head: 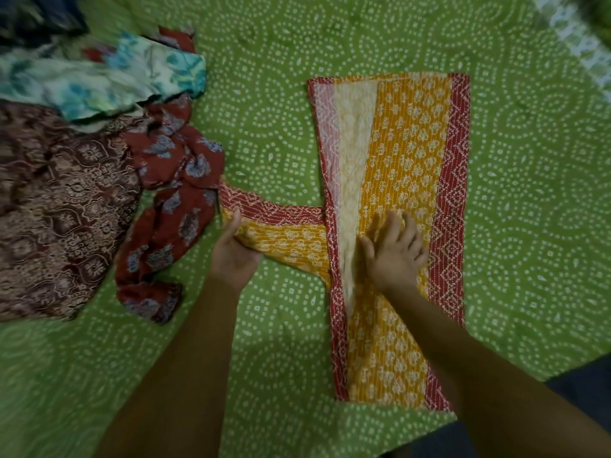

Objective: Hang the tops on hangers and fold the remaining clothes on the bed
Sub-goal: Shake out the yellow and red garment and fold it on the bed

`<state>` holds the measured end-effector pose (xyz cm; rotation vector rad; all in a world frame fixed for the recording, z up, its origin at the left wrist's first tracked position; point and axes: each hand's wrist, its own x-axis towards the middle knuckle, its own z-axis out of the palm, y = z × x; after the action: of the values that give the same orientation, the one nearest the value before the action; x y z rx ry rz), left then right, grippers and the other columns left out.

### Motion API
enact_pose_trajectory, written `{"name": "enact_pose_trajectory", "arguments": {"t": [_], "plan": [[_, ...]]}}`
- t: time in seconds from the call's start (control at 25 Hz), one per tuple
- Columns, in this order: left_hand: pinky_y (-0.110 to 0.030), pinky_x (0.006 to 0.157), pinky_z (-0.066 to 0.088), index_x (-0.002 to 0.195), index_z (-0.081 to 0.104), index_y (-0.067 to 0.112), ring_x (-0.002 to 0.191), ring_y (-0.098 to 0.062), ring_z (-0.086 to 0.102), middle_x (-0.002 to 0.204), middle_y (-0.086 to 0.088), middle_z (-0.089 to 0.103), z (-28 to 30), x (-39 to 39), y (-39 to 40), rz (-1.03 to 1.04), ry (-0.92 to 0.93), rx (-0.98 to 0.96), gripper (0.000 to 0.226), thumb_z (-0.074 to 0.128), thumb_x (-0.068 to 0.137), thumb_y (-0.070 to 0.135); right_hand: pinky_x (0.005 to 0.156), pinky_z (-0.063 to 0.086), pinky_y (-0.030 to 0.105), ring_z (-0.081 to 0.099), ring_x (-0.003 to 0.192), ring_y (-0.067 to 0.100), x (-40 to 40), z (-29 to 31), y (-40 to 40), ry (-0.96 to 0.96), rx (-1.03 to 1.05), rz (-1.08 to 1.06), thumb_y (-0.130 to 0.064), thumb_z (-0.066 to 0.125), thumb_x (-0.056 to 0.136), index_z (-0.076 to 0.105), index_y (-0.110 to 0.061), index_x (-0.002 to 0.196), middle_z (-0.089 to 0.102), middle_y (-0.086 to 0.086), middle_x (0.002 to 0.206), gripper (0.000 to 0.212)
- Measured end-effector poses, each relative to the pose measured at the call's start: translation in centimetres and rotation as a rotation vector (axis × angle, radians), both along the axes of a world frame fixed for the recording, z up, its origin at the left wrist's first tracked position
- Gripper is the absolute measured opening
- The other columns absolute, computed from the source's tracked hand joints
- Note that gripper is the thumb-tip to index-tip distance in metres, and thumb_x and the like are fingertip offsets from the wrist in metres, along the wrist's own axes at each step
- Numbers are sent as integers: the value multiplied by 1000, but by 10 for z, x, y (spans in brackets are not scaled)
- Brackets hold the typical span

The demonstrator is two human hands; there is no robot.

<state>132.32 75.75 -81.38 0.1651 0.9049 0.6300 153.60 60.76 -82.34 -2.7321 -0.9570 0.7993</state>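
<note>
- My left hand [233, 249] grips the end of the sleeve [281, 233]. My fingers curl round the cloth, and my thumb lies on top of it.
- My right hand [395, 249] lies flat on the yellow top [410, 143]. The fingers are spread apart and press down on the cloth. This hand holds nothing.
- The yellow top lies long and flat on the green bed [264, 94], right in front of me. It has white flowers on it and red edges.
- Its left side is turned over, so the pale inside shows down the middle.
- The sleeve sticks out to the left from the top, across the green cover.
- A red flowery cloth [175, 190] lies crumpled just beside my left hand. It touches the end of the sleeve.
- A brown cloth [56, 200] lies farther left.
- A blue and white cloth [99, 81] lies above it, partly on top of both of them.
- Something dark [36, 14] sits in the top left corner. It is too blurry to tell what.
</note>
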Motion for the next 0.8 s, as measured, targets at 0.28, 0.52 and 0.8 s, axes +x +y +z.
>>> {"name": "enact_pose_trajectory", "arguments": {"t": [0.28, 0.52, 0.8], "plan": [[-45, 83, 56, 146, 32, 23, 116, -27, 60, 132, -8, 58, 2, -48, 5, 270, 300, 91, 91, 76, 71, -3, 109, 16, 56, 22, 136, 34, -95, 9, 15, -6, 57, 434, -54, 55, 80, 13, -26, 146, 19, 9, 153, 83], [-11, 68, 40, 117, 56, 5, 69, 5, 55, 84, 2, 61, 5, -96, 6, 91, 1332, 686, 44, 76, 77, 10, 64, 48, 35, 54, 80, 25, -129, -9, 40, -417, 132, 786, -30, 81, 63, 35, -21, 132, 59, 9, 113, 84], [-24, 68, 33, 102, 68, 16, 83, -16, 56, 96, -3, 65, 2, -119, 11, -285, 1470, 975, 16, 55, 95, 22, 82, 48, 42, 45, 108, 28, -134, -12, 59, -277, 16, 816, -47, 55, 86, 17, -21, 138, 40, 9, 124, 69]]}}
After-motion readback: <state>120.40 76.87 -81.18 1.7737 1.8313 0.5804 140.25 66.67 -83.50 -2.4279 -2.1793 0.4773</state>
